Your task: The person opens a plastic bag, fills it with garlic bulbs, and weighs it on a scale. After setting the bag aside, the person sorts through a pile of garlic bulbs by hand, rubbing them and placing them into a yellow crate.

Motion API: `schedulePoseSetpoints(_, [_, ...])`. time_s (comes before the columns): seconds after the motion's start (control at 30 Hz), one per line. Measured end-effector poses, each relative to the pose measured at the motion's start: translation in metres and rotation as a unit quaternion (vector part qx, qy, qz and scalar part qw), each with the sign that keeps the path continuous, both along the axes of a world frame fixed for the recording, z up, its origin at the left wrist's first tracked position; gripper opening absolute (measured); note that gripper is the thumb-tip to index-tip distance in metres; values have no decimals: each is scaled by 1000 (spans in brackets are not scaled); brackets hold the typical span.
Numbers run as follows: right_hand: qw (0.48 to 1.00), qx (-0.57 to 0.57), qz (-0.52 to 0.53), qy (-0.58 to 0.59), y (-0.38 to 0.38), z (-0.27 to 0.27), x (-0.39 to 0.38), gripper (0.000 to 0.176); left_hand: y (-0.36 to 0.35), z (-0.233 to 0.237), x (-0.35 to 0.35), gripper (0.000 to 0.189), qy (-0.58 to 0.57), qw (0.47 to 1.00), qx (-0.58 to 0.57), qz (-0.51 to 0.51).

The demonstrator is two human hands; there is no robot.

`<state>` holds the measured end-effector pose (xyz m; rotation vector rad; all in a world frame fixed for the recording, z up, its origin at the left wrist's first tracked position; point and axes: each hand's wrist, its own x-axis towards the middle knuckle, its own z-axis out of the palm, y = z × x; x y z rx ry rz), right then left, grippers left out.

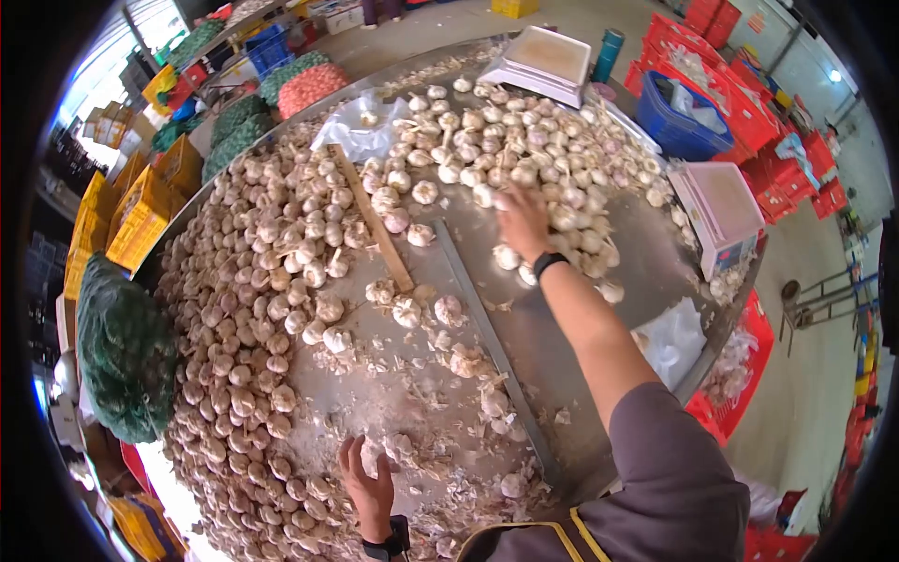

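My right hand (523, 223) reaches over the paler heap of garlic bulbs (552, 140) on the far side of the metal table. Its fingers are stretched out, with the fingertips right beside a white garlic bulb (483, 195). Low in the view, my left hand (371, 487) is open, its thumb and fingers apart over scattered garlic skins (351, 412). Left of it spreads a large heap of browner, unpeeled-looking garlic bulbs (239, 375). A few loose bulbs, such as one pinkish garlic bulb (449, 310), lie between the heaps.
A wooden strip (370, 220) and a metal bar (492, 342) divide the tabletop. Two scales (543, 61) (719, 211) stand at its far and right edges. White plastic bags (674, 339) lie on it. Around it are a green net sack (122, 351), yellow crates (145, 220), a blue basket (679, 122) and red crates (740, 89).
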<state>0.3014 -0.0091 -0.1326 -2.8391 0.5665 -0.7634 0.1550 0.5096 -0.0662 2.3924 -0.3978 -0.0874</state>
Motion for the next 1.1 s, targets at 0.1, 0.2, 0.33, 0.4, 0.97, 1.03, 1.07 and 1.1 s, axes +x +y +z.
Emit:
schedulePoseSetpoints(0.1, [997,60,-39,33,-35,3,-20,45,14,-6,-23,50,11,999,14,33])
schedulePoseSetpoints(0.2, [996,29,-2,-88,-76,-28,-45,68,43,-18,-54,58,-21,981,159,107])
schedulePoseSetpoints(0.33, [952,218,45,-211,-57,-13,-103,71,94,-45,-113,66,-1,940,231,251])
schedulePoseSetpoints(0.4, [950,260,63,-162,-50,-6,-146,66,112,-55,-152,70,46,935,217,277])
schedulePoseSetpoints(0.97, [766,346,461,283,253,88,-257,28,110,22,-266,33,131,927,90,341])
schedulePoseSetpoints(1.03, [761,308,480,308,266,90,-257,27,109,25,-261,37,186,943,114,252])
schedulePoseSetpoints(1.07, [750,296,485,339,271,89,-258,25,113,19,-254,37,190,945,109,242])
schedulePoseSetpoints(1.1, [738,284,486,372,273,86,-264,23,117,11,-247,41,199,947,117,223])
